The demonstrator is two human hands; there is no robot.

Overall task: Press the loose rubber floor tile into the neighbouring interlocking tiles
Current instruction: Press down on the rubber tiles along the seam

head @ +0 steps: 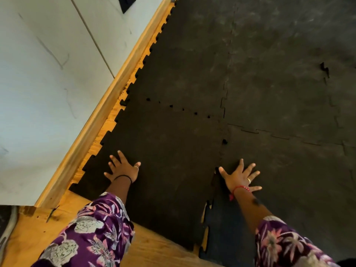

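Note:
The loose black rubber tile (169,170) lies at the near left of the matted floor, its toothed edges showing. My left hand (123,169) rests flat on its left part, fingers spread. My right hand (239,177) lies flat with spread fingers on the neighbouring tile (289,180) to the right, the thumb at the seam. That right seam gapes near me, with wood showing between the teeth (206,214). The far seam (183,109) to the tile beyond (185,64) shows small open holes.
A white wall (48,83) with a wooden skirting board (100,112) runs along the left. Bare wooden floor (159,247) shows near me and in a strip beside the tile teeth. More joined black tiles (279,64) cover the floor ahead and right.

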